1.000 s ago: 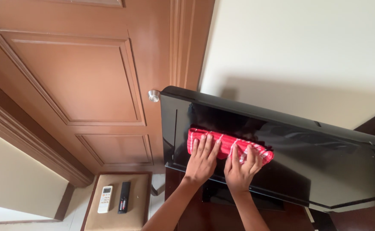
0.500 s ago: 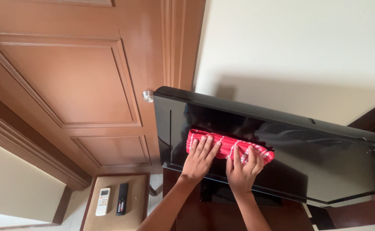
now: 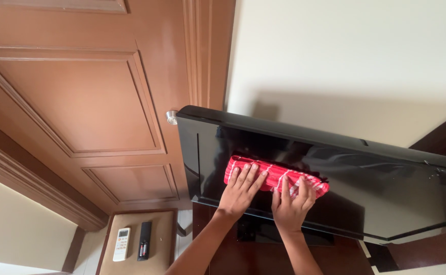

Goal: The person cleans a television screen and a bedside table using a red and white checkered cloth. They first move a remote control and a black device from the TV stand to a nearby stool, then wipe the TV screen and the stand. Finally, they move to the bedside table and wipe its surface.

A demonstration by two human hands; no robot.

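I was wiping the screen [image 3: 386, 193]: my left hand [image 3: 240, 191] and right hand [image 3: 291, 203] lay flat, fingers spread, pressing the cloth [image 3: 274, 175]. The next stroke needed even pressure.

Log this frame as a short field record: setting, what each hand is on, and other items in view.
setting: TV on a dark stand, beside a wooden door
left hand: flat on red cloth, pressed to the screen
right hand: flat on the same cloth
screen: black, off
side table: white remote, black remote
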